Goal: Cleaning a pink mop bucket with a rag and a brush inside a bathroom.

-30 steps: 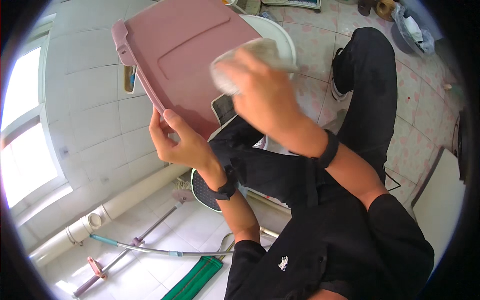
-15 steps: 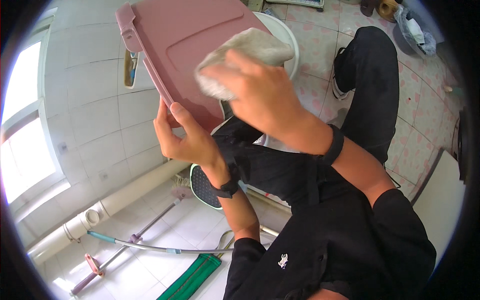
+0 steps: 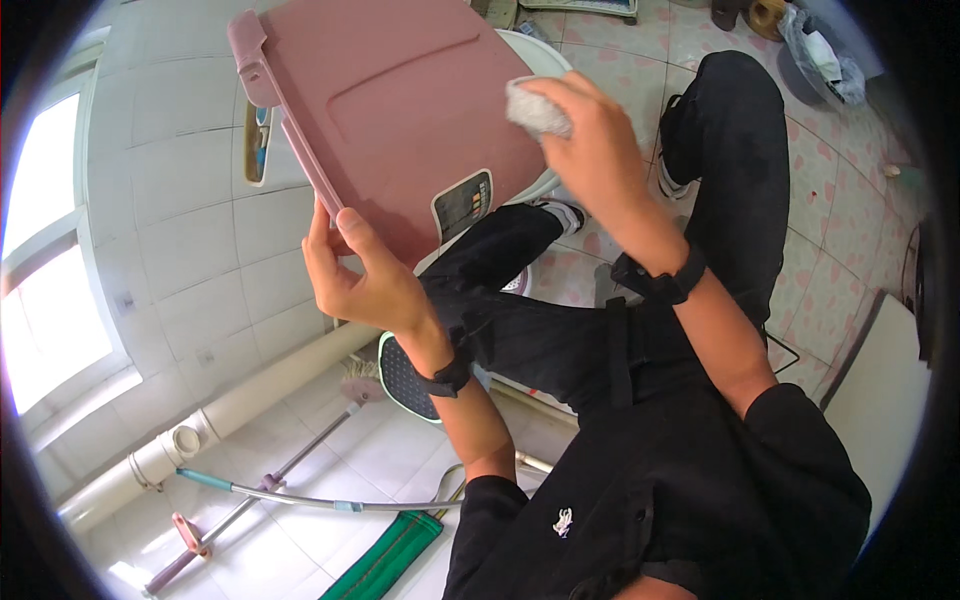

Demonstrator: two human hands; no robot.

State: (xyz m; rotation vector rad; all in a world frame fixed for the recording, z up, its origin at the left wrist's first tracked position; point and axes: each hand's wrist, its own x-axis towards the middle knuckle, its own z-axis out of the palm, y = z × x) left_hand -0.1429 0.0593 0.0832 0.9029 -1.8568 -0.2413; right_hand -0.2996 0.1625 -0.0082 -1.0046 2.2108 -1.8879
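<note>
A large pink plastic bin (image 3: pixel 400 110) with a raised rim along its left side is propped at a tilt above my knees. My left hand (image 3: pixel 362 275) grips that rim at the lower corner, thumb on one face and fingers behind. In my right hand (image 3: pixel 597 140) is a bunched greyish-white cloth (image 3: pixel 537 110), held at the bin's right edge. A dark label (image 3: pixel 463 205) shows on the bin's lower right corner. The bin's underside and far end are hidden.
Behind the bin shows a white round rim (image 3: pixel 555 65). A wall pipe (image 3: pixel 260 385), a metal pole (image 3: pixel 310 445) and a green flat mop head (image 3: pixel 385 555) are at the lower left. At the upper right stands a bag-lined waste bin (image 3: pixel 815 75).
My right hand has swept the cloth rightward across the bin to its right edge, and the cloth is now more bunched. The label has come into view. My left hand keeps its hold.
</note>
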